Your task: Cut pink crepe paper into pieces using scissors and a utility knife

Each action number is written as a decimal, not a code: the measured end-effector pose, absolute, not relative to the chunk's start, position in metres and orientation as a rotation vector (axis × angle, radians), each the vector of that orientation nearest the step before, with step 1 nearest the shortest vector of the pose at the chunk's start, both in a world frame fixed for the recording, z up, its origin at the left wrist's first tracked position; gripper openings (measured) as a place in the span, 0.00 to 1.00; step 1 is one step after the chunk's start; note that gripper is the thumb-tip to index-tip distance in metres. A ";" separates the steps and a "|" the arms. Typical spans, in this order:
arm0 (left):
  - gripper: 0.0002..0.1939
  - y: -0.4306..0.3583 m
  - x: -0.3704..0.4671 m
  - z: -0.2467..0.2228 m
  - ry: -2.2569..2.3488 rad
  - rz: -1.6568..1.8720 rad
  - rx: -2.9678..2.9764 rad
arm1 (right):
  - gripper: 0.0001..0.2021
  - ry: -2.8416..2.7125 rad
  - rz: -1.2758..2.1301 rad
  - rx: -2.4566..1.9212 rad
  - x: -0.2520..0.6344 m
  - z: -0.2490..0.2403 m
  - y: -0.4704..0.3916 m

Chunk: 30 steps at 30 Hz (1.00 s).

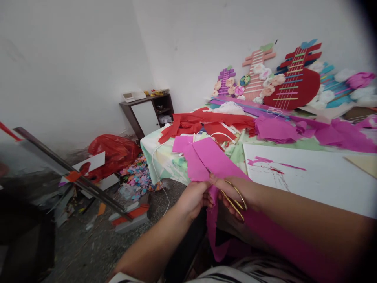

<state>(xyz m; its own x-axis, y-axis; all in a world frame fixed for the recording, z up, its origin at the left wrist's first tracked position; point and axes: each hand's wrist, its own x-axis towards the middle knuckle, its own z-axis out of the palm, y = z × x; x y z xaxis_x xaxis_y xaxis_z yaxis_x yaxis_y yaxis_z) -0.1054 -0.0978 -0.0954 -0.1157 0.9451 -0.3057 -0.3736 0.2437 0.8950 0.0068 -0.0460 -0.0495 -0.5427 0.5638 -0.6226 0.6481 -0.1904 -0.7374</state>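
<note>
Gold-handled scissors (235, 202) are in my right hand (228, 192), their blades pointing up and left at a slit in a magenta sheet (216, 157). Closed on the sheet's lower edge, my left hand (196, 198) sits just left of the right one. The sheet's upper part lies over the table's near edge, and a long strip of it runs down to the right beneath my right forearm. Another narrow piece hangs below my hands toward my lap. The blade tips are partly hidden by the magenta material.
Red scraps (191, 124) and crumpled magenta pieces (277, 129) cover the table, beside a white board (312, 181). Decorated guitar shapes (291, 86) lean on the wall. A metal bar, red bag (113, 151) and colored scraps are on the left; a small cabinet (145, 116) stands behind.
</note>
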 end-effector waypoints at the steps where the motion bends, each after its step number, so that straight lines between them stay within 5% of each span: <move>1: 0.13 -0.098 -0.105 -0.096 1.173 1.268 0.651 | 0.30 1.987 -1.851 1.439 0.008 -0.052 -0.045; 11: 0.15 -0.097 -0.100 -0.102 1.143 1.351 0.584 | 0.36 2.169 -1.522 1.317 0.009 -0.055 -0.037; 30: 0.14 -0.098 -0.098 -0.099 1.147 1.353 0.527 | 0.31 2.305 -1.376 1.361 0.009 -0.042 -0.043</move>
<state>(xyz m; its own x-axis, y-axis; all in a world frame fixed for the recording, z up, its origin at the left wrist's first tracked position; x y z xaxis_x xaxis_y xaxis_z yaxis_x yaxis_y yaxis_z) -0.0984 -0.0984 -0.0990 -0.1722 0.9281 -0.3301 -0.4779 0.2143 0.8519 0.0087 -0.0430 -0.0419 -0.5840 0.6298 -0.5121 0.7497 0.1766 -0.6378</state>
